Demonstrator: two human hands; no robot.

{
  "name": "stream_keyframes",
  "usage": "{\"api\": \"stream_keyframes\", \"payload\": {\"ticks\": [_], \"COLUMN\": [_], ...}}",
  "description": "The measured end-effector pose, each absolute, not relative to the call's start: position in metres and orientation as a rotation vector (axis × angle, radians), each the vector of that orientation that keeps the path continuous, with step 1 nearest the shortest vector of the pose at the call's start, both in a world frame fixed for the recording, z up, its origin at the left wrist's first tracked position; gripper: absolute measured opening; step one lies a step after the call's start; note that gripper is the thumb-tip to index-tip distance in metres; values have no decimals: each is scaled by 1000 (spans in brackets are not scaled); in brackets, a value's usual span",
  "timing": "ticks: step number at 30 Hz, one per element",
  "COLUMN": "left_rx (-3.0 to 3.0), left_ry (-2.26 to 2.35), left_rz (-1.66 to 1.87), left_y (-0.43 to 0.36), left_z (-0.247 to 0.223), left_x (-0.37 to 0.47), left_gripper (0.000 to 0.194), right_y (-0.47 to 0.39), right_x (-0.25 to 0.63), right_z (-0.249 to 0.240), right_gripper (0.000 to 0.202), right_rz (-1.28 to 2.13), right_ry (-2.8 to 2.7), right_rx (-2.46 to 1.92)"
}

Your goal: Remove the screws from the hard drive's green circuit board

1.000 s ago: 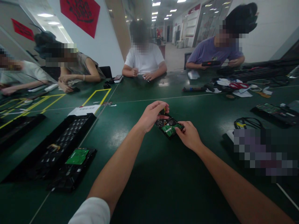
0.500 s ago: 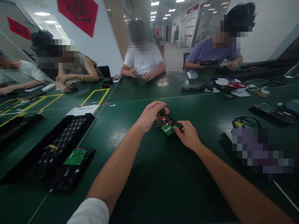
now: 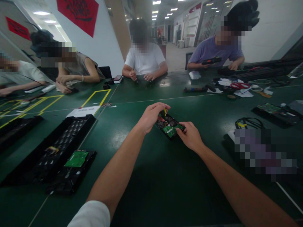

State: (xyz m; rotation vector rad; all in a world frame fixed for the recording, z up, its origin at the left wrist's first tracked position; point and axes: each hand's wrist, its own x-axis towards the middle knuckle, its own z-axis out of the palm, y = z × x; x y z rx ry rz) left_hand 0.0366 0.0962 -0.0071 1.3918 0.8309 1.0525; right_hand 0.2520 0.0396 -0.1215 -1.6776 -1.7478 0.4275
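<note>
In the middle of the table is an opened black electronic device (image 3: 168,128), with a green circuit board showing at its near end. My right hand (image 3: 191,136) grips its right edge, thumb on the board side. At the far left corner of the device is my left hand (image 3: 150,119), its fingers bent and pinched round a small yellow part (image 3: 165,111). What that part is, and whether it is attached to the device, is partly hidden by the fingers.
To the left lie a long black tray (image 3: 68,142) and another black device with a green board (image 3: 77,159). At right are a coiled black cable (image 3: 249,123), a blurred-out object and another opened device (image 3: 272,110). Several people sit across the table.
My left fingers have shifted slightly, and more of the yellow part and the device's inside shows. The right hand keeps its grip in place.
</note>
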Motion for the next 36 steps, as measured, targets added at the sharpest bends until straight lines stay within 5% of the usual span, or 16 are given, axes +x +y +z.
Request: {"api": "stream_keyframes", "payload": {"ticks": [36], "left_rx": [1471], "left_ry": [901], "left_rz": [1109], "left_y": [95], "left_z": [-3], "left_x": [36], "left_gripper": [21], "right_y": [40], "right_x": [253], "right_z": [-121], "right_gripper": [39], "right_rz": [421], "right_ry": [-1744], "right_rx": [-1689]}}
